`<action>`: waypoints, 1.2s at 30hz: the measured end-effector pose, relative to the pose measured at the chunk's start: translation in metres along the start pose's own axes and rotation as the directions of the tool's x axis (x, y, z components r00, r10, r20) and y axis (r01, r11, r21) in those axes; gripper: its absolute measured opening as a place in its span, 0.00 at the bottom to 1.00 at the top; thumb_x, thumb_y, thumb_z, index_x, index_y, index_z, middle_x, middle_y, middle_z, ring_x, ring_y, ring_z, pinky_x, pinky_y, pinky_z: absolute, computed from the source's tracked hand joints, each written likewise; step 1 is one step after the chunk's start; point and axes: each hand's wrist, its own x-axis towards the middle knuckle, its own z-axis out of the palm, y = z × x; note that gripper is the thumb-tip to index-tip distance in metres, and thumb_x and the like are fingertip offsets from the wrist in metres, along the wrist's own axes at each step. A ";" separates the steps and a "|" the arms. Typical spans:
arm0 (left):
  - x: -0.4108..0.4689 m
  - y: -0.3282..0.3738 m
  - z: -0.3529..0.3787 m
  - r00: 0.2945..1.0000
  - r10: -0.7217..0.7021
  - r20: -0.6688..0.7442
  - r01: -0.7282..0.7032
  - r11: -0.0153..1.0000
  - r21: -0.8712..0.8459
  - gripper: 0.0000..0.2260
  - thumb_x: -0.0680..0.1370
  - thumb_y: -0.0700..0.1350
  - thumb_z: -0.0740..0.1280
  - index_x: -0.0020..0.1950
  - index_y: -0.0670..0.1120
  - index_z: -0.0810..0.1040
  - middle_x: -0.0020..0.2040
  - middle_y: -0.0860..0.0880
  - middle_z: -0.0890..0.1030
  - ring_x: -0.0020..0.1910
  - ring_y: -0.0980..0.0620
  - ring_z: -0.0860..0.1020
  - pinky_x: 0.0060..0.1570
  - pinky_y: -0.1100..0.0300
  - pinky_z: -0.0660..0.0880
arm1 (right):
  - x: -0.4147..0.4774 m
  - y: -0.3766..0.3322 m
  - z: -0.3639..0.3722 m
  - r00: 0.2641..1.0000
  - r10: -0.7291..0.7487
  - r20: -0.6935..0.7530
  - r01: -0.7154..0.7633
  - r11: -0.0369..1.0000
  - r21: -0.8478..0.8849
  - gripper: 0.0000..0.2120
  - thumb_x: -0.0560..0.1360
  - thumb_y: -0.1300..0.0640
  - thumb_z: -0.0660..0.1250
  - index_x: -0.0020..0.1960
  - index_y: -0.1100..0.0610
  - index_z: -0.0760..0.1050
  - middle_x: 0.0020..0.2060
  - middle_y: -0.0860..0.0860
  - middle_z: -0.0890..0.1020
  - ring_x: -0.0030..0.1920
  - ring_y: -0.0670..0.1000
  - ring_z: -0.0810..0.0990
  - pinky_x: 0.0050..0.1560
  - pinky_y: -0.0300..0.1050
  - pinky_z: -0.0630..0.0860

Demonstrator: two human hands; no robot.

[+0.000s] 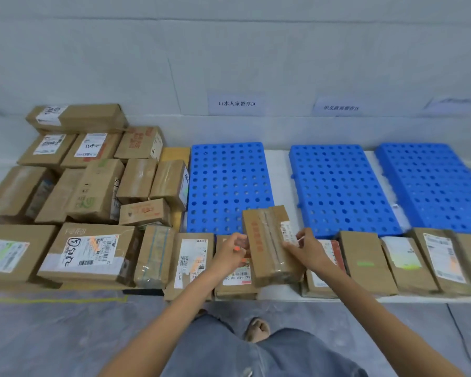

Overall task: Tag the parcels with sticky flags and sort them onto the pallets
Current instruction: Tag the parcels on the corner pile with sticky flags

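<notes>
A brown cardboard parcel [269,243] with red print and a small white label is held tilted above the front row of parcels. My right hand [307,248] grips its right edge beside the label. My left hand [233,250] sits at its left edge and pinches an orange sticky flag [237,248] in its fingertips. Three blue perforated pallets lie behind: left [229,183], middle [337,186], right [433,183], all bare. Several parcels in the front row [365,259] carry green or orange flags.
A stack of untagged and tagged brown parcels [93,186] fills the left side. White paper signs [236,103] hang on the wall behind the pallets. My legs and a sandalled foot [257,329] stand on grey floor sheeting below.
</notes>
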 end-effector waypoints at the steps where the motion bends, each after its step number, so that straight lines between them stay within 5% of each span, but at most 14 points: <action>1: -0.001 -0.008 0.005 1.000 0.019 0.018 -0.020 0.999 0.031 0.12 0.80 0.34 0.58 0.62 0.42 0.71 0.57 0.46 0.74 0.49 0.50 0.75 0.50 0.54 0.77 | -0.001 0.011 0.002 1.000 0.012 0.000 -0.012 1.000 -0.018 0.15 0.75 0.53 0.67 0.52 0.57 0.63 0.39 0.48 0.71 0.42 0.48 0.73 0.36 0.38 0.67; 3: -0.002 -0.025 0.009 0.994 0.112 -0.021 -0.103 0.962 0.253 0.12 0.79 0.35 0.62 0.61 0.44 0.74 0.60 0.47 0.75 0.54 0.51 0.74 0.50 0.61 0.73 | -0.003 0.029 0.006 0.999 0.040 0.013 -0.040 0.999 -0.003 0.13 0.76 0.53 0.66 0.54 0.57 0.64 0.43 0.50 0.73 0.46 0.50 0.74 0.40 0.40 0.69; 7: 0.004 -0.051 0.003 0.948 0.289 -0.134 -0.100 0.670 0.736 0.25 0.74 0.45 0.71 0.68 0.46 0.68 0.68 0.47 0.69 0.67 0.47 0.68 0.64 0.57 0.68 | -0.006 0.049 0.012 0.999 0.035 0.004 -0.035 0.998 0.052 0.15 0.77 0.49 0.64 0.57 0.57 0.67 0.50 0.51 0.76 0.48 0.49 0.76 0.46 0.42 0.72; 15: 0.018 -0.056 0.007 0.962 0.148 -0.231 0.108 0.568 0.816 0.31 0.68 0.51 0.76 0.65 0.44 0.69 0.68 0.45 0.66 0.65 0.46 0.66 0.59 0.56 0.70 | -0.004 0.055 0.012 0.999 -0.021 0.036 0.020 0.999 0.027 0.12 0.77 0.48 0.63 0.54 0.55 0.68 0.49 0.50 0.78 0.46 0.47 0.76 0.42 0.37 0.72; 19: 0.022 -0.049 0.004 0.951 0.178 -0.253 0.073 0.665 0.743 0.18 0.69 0.49 0.76 0.51 0.47 0.71 0.57 0.47 0.71 0.56 0.48 0.70 0.48 0.58 0.71 | -0.002 0.052 0.006 0.997 -0.062 0.047 0.061 0.998 0.009 0.11 0.77 0.51 0.65 0.55 0.54 0.68 0.48 0.48 0.76 0.47 0.46 0.75 0.40 0.34 0.69; 23: 0.016 -0.042 -0.002 0.910 0.172 -0.377 -0.052 0.950 0.308 0.09 0.73 0.40 0.72 0.39 0.48 0.72 0.42 0.52 0.77 0.45 0.52 0.76 0.38 0.64 0.70 | -0.002 0.045 0.000 0.970 -0.233 -0.070 0.218 0.961 -0.171 0.17 0.77 0.54 0.64 0.64 0.55 0.67 0.55 0.52 0.74 0.52 0.49 0.74 0.52 0.41 0.72; 29: -0.012 0.016 -0.020 0.935 0.178 -0.307 -0.217 0.971 -0.096 0.06 0.75 0.42 0.70 0.50 0.51 0.79 0.44 0.40 0.80 0.31 0.59 0.78 0.36 0.52 0.81 | -0.016 -0.008 -0.015 0.680 -0.728 -0.087 0.681 0.671 -0.294 0.17 0.78 0.58 0.61 0.67 0.54 0.69 0.63 0.51 0.71 0.63 0.48 0.68 0.62 0.40 0.67; 36: -0.037 0.073 -0.023 0.963 0.247 -0.107 -0.263 0.945 -0.192 0.10 0.75 0.42 0.70 0.56 0.45 0.77 0.36 0.42 0.79 0.26 0.55 0.77 0.28 0.65 0.72 | -0.001 -0.048 -0.018 0.393 -0.919 -0.033 0.681 0.315 -0.661 0.19 0.77 0.51 0.56 0.63 0.56 0.75 0.60 0.56 0.76 0.63 0.58 0.70 0.61 0.55 0.71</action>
